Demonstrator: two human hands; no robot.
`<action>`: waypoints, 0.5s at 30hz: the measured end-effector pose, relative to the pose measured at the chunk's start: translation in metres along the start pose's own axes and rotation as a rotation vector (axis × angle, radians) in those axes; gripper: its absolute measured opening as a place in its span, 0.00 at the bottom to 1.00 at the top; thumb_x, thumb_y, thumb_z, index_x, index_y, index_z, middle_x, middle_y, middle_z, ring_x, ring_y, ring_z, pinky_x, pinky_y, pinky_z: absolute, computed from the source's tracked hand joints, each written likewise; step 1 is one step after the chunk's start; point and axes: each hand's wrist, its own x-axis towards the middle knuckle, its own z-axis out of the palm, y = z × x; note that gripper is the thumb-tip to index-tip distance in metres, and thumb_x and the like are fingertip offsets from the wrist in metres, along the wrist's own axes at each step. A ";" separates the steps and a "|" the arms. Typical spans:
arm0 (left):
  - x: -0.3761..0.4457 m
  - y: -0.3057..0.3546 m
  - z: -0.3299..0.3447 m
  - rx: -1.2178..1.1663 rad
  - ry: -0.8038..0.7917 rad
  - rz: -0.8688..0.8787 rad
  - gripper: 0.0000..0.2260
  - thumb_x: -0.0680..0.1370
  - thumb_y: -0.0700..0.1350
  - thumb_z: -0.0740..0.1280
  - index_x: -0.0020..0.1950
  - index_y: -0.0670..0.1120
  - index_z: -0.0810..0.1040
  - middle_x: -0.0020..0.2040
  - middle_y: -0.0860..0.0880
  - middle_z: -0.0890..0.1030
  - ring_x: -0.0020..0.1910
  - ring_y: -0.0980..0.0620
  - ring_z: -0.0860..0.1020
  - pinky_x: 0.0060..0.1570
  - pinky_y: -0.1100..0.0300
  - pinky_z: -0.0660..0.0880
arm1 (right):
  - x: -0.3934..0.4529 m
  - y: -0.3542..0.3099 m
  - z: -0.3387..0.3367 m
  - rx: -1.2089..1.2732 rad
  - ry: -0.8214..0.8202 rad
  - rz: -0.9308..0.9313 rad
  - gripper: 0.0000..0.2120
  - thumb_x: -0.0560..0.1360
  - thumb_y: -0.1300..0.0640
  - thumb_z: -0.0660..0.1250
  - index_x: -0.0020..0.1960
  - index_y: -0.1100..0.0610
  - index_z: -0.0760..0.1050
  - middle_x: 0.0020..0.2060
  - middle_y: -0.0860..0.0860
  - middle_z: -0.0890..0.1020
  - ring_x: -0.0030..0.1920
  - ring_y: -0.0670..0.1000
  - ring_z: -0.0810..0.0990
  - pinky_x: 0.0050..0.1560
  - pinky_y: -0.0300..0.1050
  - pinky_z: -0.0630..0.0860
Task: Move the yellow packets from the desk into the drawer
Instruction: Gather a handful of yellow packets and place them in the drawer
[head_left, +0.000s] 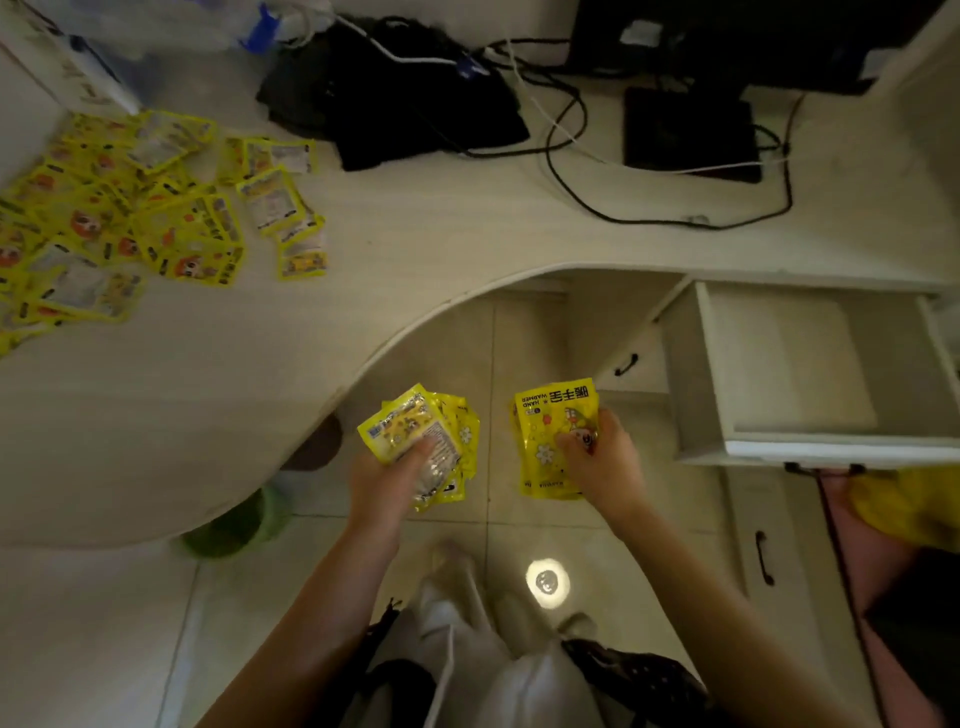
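The left hand (387, 475) grips a fanned stack of yellow packets (415, 441) above the floor, just off the surface's (363, 249) curved front edge. The right hand (602, 457) grips a second bundle (550, 431) beside the open drawer (789, 358). More packets (130, 218) lie scattered at the surface's left edge.

hands (384, 483): two, each holding packets
open drawer (701, 364): one
yellow packets on desk (119, 218): too many to count

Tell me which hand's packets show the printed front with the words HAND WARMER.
The right hand: its yellow packets face up with that title readable. The left hand holds a fanned stack showing a label-covered back.
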 end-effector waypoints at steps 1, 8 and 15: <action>-0.008 -0.005 0.011 0.012 -0.035 0.012 0.07 0.71 0.42 0.74 0.46 0.48 0.80 0.39 0.54 0.81 0.39 0.56 0.80 0.34 0.64 0.73 | -0.004 0.013 -0.012 0.023 0.015 0.015 0.10 0.75 0.59 0.65 0.56 0.59 0.72 0.46 0.52 0.78 0.46 0.53 0.77 0.44 0.43 0.72; -0.084 -0.044 0.101 0.120 -0.162 0.035 0.07 0.72 0.43 0.74 0.48 0.46 0.81 0.40 0.50 0.83 0.36 0.56 0.80 0.34 0.65 0.74 | -0.034 0.111 -0.101 0.153 0.108 0.130 0.10 0.75 0.59 0.66 0.56 0.58 0.73 0.48 0.53 0.81 0.49 0.55 0.80 0.50 0.52 0.79; -0.159 -0.081 0.191 0.106 -0.229 -0.004 0.06 0.71 0.44 0.75 0.46 0.47 0.81 0.40 0.50 0.83 0.31 0.61 0.81 0.31 0.69 0.75 | -0.056 0.195 -0.191 0.223 0.178 0.192 0.09 0.74 0.58 0.66 0.53 0.58 0.72 0.48 0.54 0.81 0.48 0.56 0.81 0.50 0.58 0.80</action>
